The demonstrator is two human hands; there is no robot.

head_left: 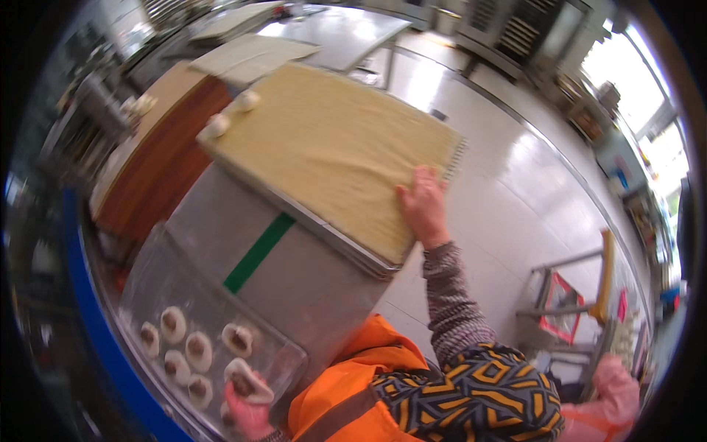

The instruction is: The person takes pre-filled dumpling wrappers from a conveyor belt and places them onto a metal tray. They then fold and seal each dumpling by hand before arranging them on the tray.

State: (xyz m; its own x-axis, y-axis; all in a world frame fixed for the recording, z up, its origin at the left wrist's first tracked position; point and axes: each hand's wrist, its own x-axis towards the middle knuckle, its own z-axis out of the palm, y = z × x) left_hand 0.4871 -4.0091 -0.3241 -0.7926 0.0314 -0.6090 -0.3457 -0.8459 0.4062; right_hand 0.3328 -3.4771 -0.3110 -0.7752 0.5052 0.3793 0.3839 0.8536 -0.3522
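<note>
My right hand [423,206] lies flat with fingers apart on the near right corner of a large tray [353,247] covered with a yellow cloth [331,140]. Two pale dough pieces [230,114] sit at the tray's far left corner. My left hand [247,412] is low in the view and closed on a flat round dough piece with dark filling [247,381]. It hovers at the near edge of a clear plastic tray [158,283] that holds several similar filled dough rounds [193,348].
A steel worktable with a green stripe [258,254] carries the trays. A brown board [166,158] lies to the left, more steel tables [339,33] behind. A shiny tiled floor [508,199] spreads right, with a metal stand [571,306] and racks.
</note>
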